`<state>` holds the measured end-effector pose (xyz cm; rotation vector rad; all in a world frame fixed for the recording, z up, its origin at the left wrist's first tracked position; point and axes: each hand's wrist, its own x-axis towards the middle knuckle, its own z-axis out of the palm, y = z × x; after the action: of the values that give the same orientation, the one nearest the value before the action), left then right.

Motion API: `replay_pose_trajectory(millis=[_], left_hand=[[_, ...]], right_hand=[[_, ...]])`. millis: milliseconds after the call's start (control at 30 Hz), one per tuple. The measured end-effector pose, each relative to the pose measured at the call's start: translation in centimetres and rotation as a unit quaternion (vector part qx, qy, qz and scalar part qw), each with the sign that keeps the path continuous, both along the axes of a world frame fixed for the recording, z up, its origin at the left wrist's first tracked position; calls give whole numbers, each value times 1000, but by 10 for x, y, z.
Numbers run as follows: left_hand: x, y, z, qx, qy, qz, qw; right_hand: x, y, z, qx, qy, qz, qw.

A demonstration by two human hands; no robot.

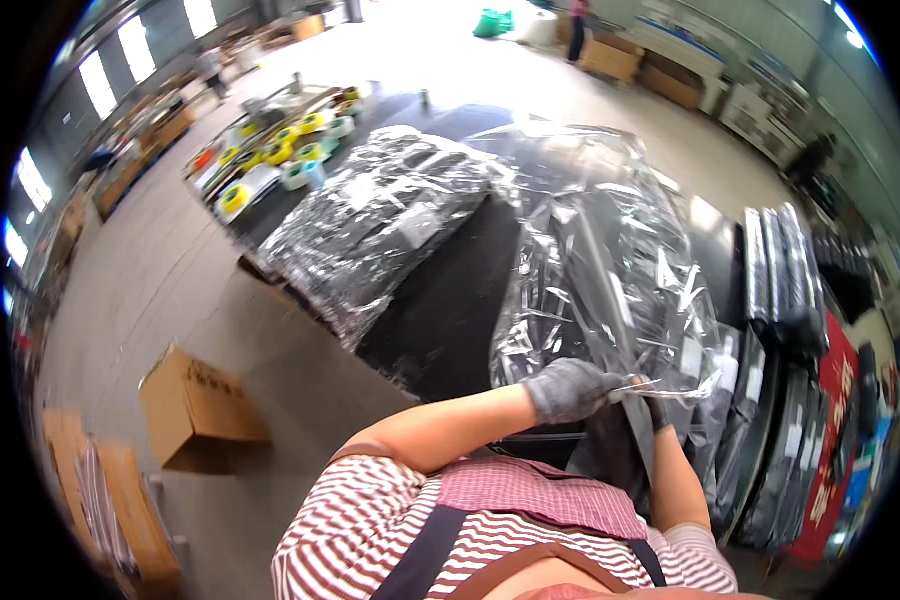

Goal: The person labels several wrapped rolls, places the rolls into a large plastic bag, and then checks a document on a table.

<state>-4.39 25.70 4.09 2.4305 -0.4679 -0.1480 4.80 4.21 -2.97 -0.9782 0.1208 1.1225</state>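
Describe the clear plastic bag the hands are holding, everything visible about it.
The clear plastic bag is large, glossy and crinkled, with something dark and flat inside. It stands raised over the black table, its lower edge gathered. The gloved left hand pinches that edge; the right hand, mostly hidden, grips beside it.

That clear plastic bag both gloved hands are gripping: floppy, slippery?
Clear plastic bag: probably floppy, since it is creased and sagging above the left hand and right hand. Its glossy glare suggests a slick film, so the gloves likely help grip. The dark flat item inside may stiffen it somewhat.
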Motion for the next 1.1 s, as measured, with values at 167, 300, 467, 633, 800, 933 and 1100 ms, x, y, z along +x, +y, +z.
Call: replay_pose_trajectory(millis=[167, 300, 467, 633, 800, 933, 1100], left_hand=[[-56, 43, 8, -56, 182, -63, 980], [-58, 111, -7, -452, 147, 15, 880], [-39, 159, -182, -499, 193, 464, 705], [-43, 135, -187, -512, 269, 299, 759], [-81, 213, -145, -246, 270, 285, 886], [-74, 217, -102, -383, 228, 361, 819], [-37, 194, -92, -252, 99, 321, 907]], right_hand=[[65, 84, -56, 83, -44, -9, 996], [87, 111, -49, 10, -103, -95, 990], [58, 155, -5, -106, -208, -188, 954], [103, 181, -39, -166, -216, -125, 954], [174, 180, -42, 35, -196, -192, 961], [168, 159, -58, -105, -289, -196, 931], [143, 165, -97, -293, -449, -170, 826]])
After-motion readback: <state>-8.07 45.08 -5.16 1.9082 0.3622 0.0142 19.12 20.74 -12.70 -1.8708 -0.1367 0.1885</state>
